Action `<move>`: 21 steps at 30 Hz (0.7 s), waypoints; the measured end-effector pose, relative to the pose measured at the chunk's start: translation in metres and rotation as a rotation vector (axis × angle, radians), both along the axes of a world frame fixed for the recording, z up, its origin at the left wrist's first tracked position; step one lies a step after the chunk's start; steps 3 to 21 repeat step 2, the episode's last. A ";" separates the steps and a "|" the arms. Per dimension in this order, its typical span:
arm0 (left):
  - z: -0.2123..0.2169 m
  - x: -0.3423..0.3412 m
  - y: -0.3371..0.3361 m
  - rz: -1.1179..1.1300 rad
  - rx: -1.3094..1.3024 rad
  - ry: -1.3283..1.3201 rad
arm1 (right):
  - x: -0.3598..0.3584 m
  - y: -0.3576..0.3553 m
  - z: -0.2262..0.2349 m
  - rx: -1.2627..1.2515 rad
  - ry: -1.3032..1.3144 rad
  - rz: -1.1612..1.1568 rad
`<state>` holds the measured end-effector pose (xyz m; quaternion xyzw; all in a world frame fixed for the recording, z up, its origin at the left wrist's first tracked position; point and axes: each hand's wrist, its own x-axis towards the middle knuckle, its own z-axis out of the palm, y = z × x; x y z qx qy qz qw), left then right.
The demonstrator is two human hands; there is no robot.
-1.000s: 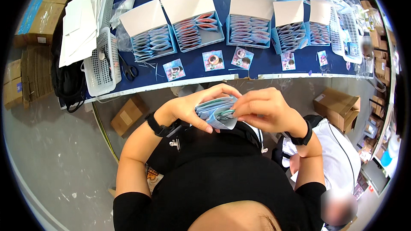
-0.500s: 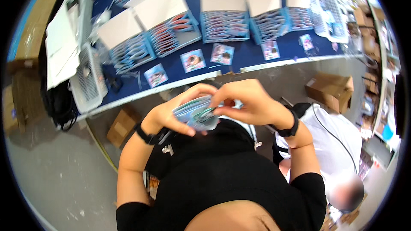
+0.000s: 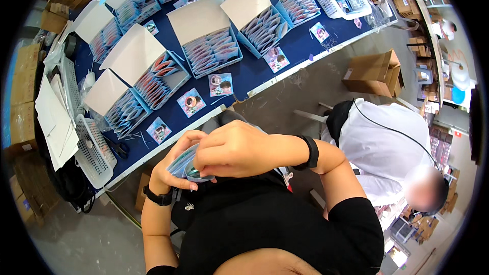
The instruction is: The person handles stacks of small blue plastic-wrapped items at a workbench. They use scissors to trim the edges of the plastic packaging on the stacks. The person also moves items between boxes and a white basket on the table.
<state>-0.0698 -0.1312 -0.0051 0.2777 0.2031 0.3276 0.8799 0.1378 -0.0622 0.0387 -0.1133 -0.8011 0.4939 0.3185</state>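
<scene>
so, left hand: your left hand (image 3: 170,165) cups a small stack of blue-green packets (image 3: 187,165) close to your chest, fingers curled under and around it, gripping it.
right hand: your right hand (image 3: 232,147) lies over the top of the same stack, fingers bent down onto it and pinching at the upper packets; you cannot see the fingertips clearly.
packets: they sit between both hands, near you, just below the near edge of the table.
wrists: a black band (image 3: 159,197) on the left, a black band (image 3: 310,152) on the right.
table: the dark blue table (image 3: 254,71) runs across the far side, tilted in view.
boxes: several open white-lidded boxes (image 3: 153,79) stand on it, filled with rows of packets.
cards: small picture cards (image 3: 220,84) lie along its near edge.
baskets: a white mesh basket (image 3: 94,147) hangs over the left end.
person: on the right, someone in a white shirt (image 3: 387,142) sits bent over, apart from you.
carton: a brown carton (image 3: 374,71) rests on the floor far right.
</scene>
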 end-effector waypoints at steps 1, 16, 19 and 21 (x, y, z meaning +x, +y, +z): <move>0.000 -0.002 0.000 -0.001 0.012 -0.005 | -0.002 -0.001 0.001 0.024 -0.002 0.005; 0.002 -0.005 0.000 0.005 0.014 0.001 | -0.004 0.000 0.001 0.027 0.005 0.010; 0.002 -0.005 0.000 0.005 0.014 0.001 | -0.004 0.000 0.001 0.027 0.005 0.010; 0.002 -0.005 0.000 0.005 0.014 0.001 | -0.004 0.000 0.001 0.027 0.005 0.010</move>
